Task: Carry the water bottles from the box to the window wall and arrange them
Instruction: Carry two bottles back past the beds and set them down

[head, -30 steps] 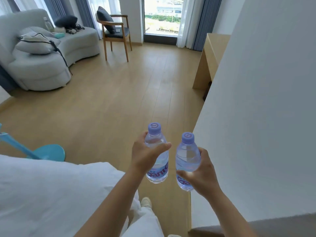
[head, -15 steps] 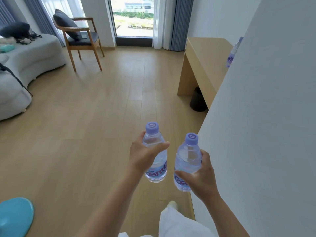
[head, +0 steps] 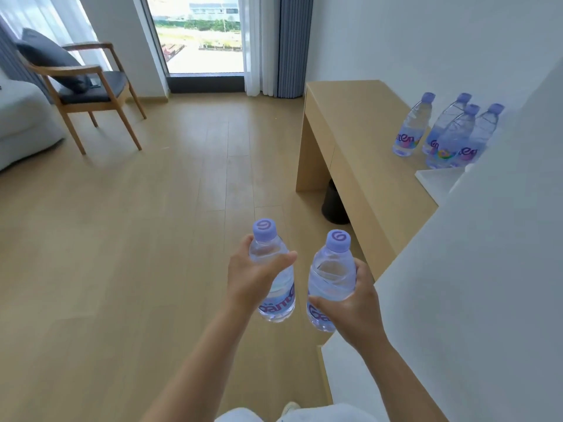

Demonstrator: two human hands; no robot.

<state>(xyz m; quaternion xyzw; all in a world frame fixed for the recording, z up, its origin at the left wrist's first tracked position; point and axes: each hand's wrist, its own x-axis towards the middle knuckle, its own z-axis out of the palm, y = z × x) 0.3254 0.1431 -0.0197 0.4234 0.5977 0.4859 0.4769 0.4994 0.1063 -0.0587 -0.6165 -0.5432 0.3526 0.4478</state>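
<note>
Holding: the left hand (head: 254,281) grasps a clear plastic water bottle with a lilac cap (head: 274,278), fingers curled round its body; the right hand (head: 350,303) grasps a second clear bottle with a lilac cap (head: 330,278) in the same way. Both bottles are upright, just beside each other and not touching, above the floor in front of the desk.
Desk: a long light wooden desk (head: 359,129) stands along the white wall on the right; its near end and front edge are close to the right-hand bottle.
Bottles on desk: four clear bottles with lilac caps (head: 447,132) stand upright in a tight group at the back of the desk, against the wall.
Open room: the pale wooden plank floor (head: 137,223) is wide to the left of the desk and runs up to the tall window (head: 204,35) beyond the far end of the desk.
In the way: a white wall corner (head: 487,269) comes forward on the near side of the desk and hides part of the desk top; a dark round bin (head: 335,205) sits under the desk.
Around: a wooden armchair with dark grey cushions (head: 82,86) stands well apart to the left of the desk; a grey-blue curtain (head: 294,44) hangs at the desk's far end.
</note>
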